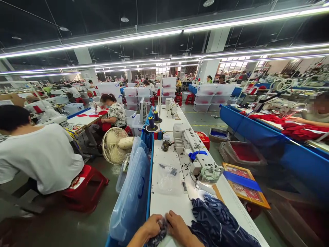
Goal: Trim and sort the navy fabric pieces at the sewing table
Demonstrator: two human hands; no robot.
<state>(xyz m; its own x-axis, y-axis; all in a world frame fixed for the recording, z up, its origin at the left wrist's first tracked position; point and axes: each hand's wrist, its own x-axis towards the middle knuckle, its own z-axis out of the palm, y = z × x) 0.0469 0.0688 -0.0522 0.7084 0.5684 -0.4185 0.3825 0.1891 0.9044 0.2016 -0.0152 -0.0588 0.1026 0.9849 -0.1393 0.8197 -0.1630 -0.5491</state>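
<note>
Both my left hand (151, 226) and right hand (178, 228) pinch closed on the navy patterned fabric (218, 223) at the sewing table's (167, 202) near edge, its bulk trailing rightward, nearer my right hand.

Left hand (151, 226) and right hand (178, 228) meeting knuckle to knuckle, fingers curling down, pinching; forearms angling inward.

Crumpled navy patterned fabric (218, 223) lies bunched on the white table's near end.
</note>
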